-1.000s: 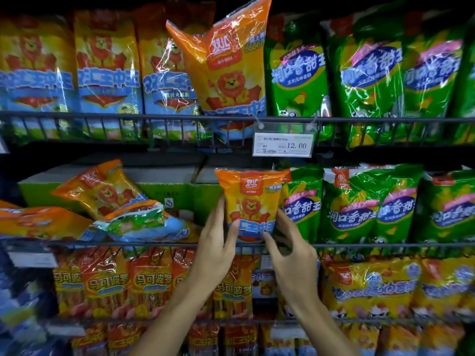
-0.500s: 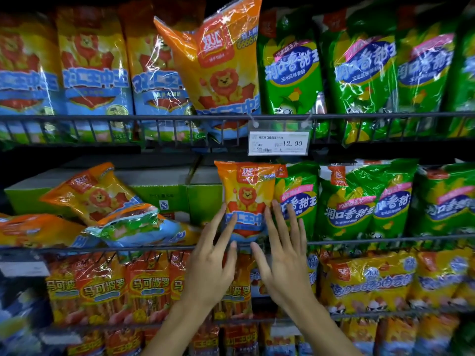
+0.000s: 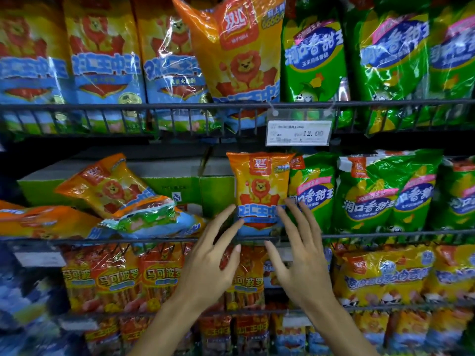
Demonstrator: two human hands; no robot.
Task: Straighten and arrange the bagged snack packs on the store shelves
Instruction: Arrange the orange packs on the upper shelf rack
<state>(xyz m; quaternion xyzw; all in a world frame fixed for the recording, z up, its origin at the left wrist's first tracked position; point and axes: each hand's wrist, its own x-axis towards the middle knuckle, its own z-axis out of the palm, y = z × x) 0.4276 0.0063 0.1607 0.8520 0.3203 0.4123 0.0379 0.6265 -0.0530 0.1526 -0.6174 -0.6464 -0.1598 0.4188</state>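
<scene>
1. Standing upright on the middle wire shelf [image 3: 385,233], a small orange lion pack [image 3: 259,191] sits directly below the price tag [image 3: 298,133], its right edge touching a green corn pack [image 3: 312,194].
2. Both hands are raised in front of that pack's lower part. The left hand [image 3: 209,263] has its fingers spread and straight, the fingertips [image 3: 241,220] at the pack's lower left edge; whether they touch the wrapper cannot be told.
3. The right hand [image 3: 300,260] is likewise spread, fingers straight, reaching up over the pack's lower right corner and the neighbouring green pack. Neither hand pinches or curls round anything.
4. Left of the standing pack, on the same shelf, several packs lie toppled: an orange one [image 3: 105,186] tilted against green cartons [image 3: 185,186], a blue and green one [image 3: 151,219] lying flat in front of it, and another orange one [image 3: 43,219] at the far left.
5. On the top shelf a large orange lion bag [image 3: 236,55] leans to the left among upright blue-and-orange bags, with green bags to its right.
6. Below the hands, the lower shelf holds rows of red and yellow sausage packs [image 3: 115,278].
</scene>
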